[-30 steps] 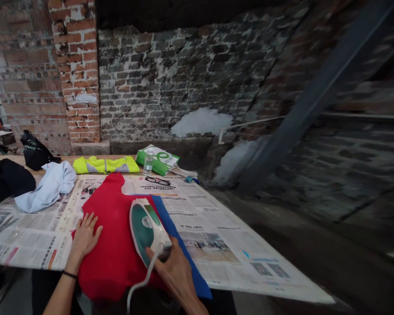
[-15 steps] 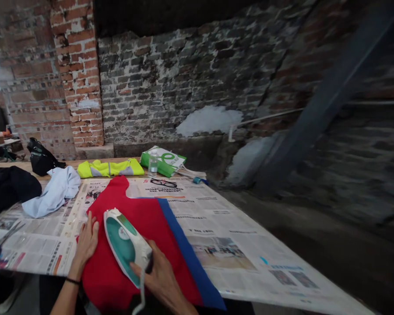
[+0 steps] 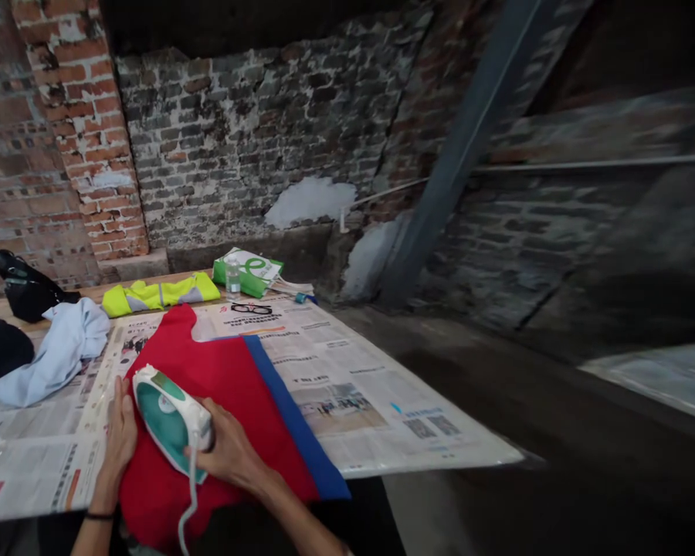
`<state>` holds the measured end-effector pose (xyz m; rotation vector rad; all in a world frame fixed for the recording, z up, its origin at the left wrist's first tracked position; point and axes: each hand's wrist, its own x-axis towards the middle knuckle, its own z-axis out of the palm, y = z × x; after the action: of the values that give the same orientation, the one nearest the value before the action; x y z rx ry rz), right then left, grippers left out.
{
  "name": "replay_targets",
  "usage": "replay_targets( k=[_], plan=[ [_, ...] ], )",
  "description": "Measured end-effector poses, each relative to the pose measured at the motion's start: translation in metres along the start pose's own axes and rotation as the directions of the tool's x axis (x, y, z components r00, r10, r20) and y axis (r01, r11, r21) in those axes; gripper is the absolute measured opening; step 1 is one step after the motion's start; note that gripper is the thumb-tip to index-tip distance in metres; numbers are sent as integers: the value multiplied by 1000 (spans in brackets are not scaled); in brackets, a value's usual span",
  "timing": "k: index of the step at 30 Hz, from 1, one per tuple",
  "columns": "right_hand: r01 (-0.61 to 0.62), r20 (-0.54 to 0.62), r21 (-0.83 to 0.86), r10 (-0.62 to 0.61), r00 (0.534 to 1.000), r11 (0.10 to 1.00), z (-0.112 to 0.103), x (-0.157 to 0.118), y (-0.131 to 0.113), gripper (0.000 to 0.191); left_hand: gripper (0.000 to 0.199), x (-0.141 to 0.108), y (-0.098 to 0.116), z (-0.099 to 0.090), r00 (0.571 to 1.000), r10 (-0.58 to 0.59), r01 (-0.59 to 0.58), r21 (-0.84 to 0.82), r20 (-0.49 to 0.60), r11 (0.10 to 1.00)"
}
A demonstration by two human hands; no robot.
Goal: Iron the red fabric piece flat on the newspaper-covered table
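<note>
A white and teal clothes iron [image 3: 171,421] rests on a piece of red cloth [image 3: 225,394] with a blue band [image 3: 301,425] along its right side. My right hand [image 3: 225,444] is closed round the iron's handle, and a white cord [image 3: 188,513] trails from its back end toward me. The soleplate is hidden beneath the iron. At the cloth's left edge, just left of the iron, lies my left hand [image 3: 120,432], fingers stretched out and holding nothing.
Newspaper [image 3: 364,363] under clear plastic covers the table. Around its far side are glasses [image 3: 251,308], a bottle [image 3: 232,279], a green-white bag [image 3: 255,270], a yellow vest [image 3: 162,295], light blue cloth [image 3: 58,355] and a black bag [image 3: 28,289]. A brick wall stands behind.
The view has swung right, so the table appears further left. On the red cloth, the iron has slid toward the left edge, closer to my left hand.
</note>
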<state>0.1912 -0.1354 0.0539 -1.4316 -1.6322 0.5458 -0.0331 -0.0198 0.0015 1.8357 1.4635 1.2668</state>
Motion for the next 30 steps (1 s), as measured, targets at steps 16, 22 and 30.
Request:
replay_targets(
  k=[16, 22, 30],
  plan=[
    [-309, -529, -140, 192, 827, 941, -21, -23, 54, 63, 59, -8, 7, -1, 998, -31, 24, 128, 52, 991],
    [-431, -441, -181, 318, 839, 884, -34, 59, 50, 40, 58, -5, 2, 1, 993, -23, -1, 206, 115, 979],
    [-391, -382, -213, 292, 877, 896, -41, -11, 48, 52, 57, -9, 0, 7, 991, -35, 3, 240, 130, 971]
  ],
)
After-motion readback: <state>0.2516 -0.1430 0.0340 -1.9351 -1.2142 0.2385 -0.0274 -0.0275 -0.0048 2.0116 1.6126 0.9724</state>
